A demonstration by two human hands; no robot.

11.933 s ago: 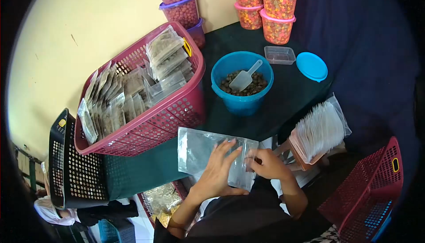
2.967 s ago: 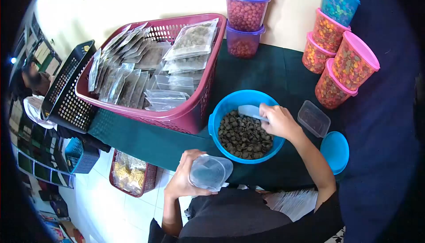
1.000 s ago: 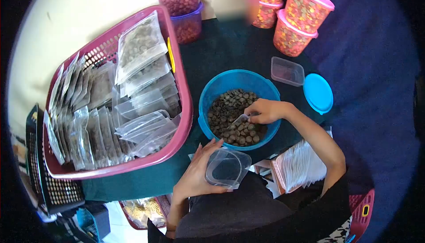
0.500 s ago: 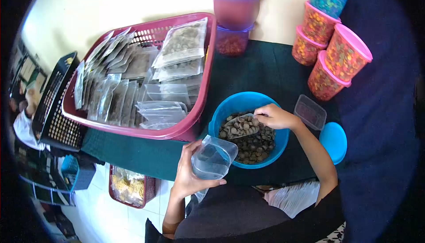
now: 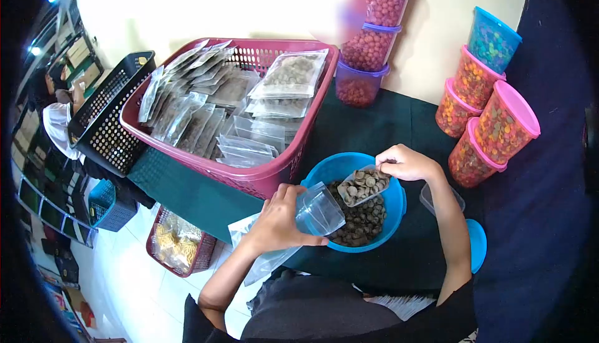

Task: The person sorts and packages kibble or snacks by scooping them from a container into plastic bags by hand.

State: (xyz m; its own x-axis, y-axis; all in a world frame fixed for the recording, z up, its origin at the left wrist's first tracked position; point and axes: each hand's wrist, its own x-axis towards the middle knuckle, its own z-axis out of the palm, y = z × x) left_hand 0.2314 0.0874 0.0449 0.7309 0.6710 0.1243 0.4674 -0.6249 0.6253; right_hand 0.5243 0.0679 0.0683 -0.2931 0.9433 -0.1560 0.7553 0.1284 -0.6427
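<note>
My left hand is closed round a clear plastic pouch, its mouth gaping toward the blue tub. Pinched by its edge in my right hand is a small clear plastic container, heaped with brown, coin-like round pieces. It is tilted above the tub, its near end pointing toward the pouch but apart from it. More of the brown pieces lie in the tub below. A longer strip of clear plastic hangs under my left wrist.
A maroon basket of filled pouches stands at left, black baskets beyond. Tubs with purple lids and pink lids are stacked behind. At right lie a clear box and a blue lid. A person is at far left.
My right hand has lifted the filled container up out of the pieces in the tub. My left hand has brought the pouch closer, over the tub's rim. The camera view has shifted.
</note>
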